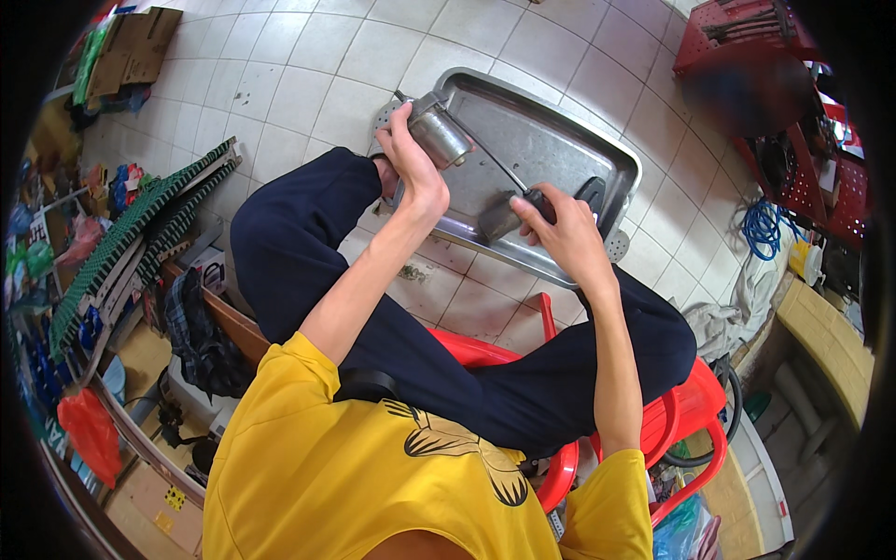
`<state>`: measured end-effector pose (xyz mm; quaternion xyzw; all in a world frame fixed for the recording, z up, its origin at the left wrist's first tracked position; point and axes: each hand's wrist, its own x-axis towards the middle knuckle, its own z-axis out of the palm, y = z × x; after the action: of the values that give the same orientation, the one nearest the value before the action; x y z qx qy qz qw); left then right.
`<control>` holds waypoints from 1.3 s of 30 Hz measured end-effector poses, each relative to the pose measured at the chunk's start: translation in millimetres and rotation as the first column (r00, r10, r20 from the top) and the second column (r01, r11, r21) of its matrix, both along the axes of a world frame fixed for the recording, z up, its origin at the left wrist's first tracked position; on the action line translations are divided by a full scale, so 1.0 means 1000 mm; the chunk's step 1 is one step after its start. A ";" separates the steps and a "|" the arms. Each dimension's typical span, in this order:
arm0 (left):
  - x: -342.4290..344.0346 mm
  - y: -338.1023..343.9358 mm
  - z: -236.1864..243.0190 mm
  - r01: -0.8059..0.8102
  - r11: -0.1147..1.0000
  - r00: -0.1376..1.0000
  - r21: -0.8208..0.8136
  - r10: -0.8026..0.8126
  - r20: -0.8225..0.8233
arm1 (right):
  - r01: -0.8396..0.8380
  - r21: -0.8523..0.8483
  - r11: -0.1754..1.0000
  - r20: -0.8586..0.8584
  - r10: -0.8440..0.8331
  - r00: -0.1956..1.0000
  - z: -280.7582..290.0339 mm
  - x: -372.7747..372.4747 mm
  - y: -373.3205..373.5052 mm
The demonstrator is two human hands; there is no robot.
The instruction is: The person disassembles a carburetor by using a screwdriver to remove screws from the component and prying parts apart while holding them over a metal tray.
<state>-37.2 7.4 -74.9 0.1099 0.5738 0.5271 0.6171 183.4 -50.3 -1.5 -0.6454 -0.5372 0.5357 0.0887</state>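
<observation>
My left hand (pixel 411 163) is wrapped round a metal cylinder, a motor-like part (pixel 441 140), and holds it tilted over the left end of a steel tray (pixel 537 117). In my right hand (pixel 567 233) is a screwdriver (pixel 497 161), gripped by its dark handle. Its long shaft slants up and left, with the tip end reaching the upper side of the metal part; the exact contact is hard to see. Beside my right fingers a dark cylindrical piece (pixel 497 218) sits in the tray. A black-handled object (pixel 590 192) lies at the tray's right end.
The tray rests above white floor tiles (pixel 322 56), between my spread knees and beyond. Red perforated racks (pixel 686 56) stand at the far right, near a coiled blue hose (pixel 761 229). Green-black striped folded frames (pixel 140 238) and clutter line the left. A red plastic chair (pixel 691 411) is beneath me.
</observation>
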 end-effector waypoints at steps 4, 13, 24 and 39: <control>0.011 0.003 -0.005 -0.209 0.978 0.976 -0.017 0.208 -0.067 | 0.145 -0.039 0.989 -0.237 -0.150 0.960 0.001 0.003 0.004; 0.002 -0.001 -0.003 -0.069 0.998 0.997 0.011 0.069 0.045 | 0.087 0.143 0.986 -0.013 -0.086 0.996 -0.009 0.015 0.005; 0.024 -0.003 -0.001 -0.240 0.971 0.970 -0.006 0.240 -0.023 | -0.079 0.311 0.947 0.099 0.050 0.994 -0.002 0.007 0.002; 0.018 0.001 0.004 -0.222 0.975 0.975 0.012 0.221 0.021 | 0.061 0.278 0.959 -0.083 -0.039 0.996 -0.005 0.005 -0.002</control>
<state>-18.7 8.0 -70.5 0.0444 0.5727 0.5977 0.5593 188.6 -52.2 -6.1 -0.6187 -0.5873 0.4762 0.2133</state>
